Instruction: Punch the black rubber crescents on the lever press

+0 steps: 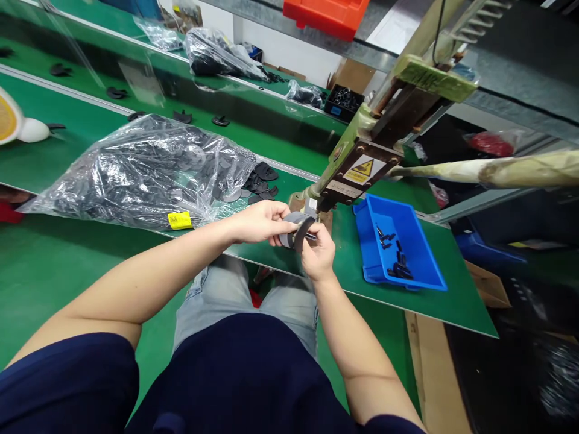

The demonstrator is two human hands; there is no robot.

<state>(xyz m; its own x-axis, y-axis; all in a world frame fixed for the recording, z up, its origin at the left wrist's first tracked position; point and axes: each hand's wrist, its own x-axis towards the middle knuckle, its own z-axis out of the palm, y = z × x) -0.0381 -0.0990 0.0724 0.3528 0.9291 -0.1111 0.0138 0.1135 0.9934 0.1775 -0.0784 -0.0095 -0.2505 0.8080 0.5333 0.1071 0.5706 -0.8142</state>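
Observation:
Both hands meet over the green table's near edge, just in front of a small press machine (362, 163). My left hand (260, 222) pinches a curved dark grey plastic piece (296, 229) from the left. My right hand (319, 252) grips the same piece from below and right, fingers curled around it. A thin dark pin seems to stick out beside the piece. A large clear bag (140, 172) full of black parts lies to the left, with loose black pieces (262, 181) spilling from its open end.
A blue bin (407, 265) with a few small black parts sits right of the hands. The press has a long wrapped lever (497, 172) reaching right. Green conveyor lanes (67, 96) behind carry scattered black parts and more bags. An orange bin (325, 15) sits overhead.

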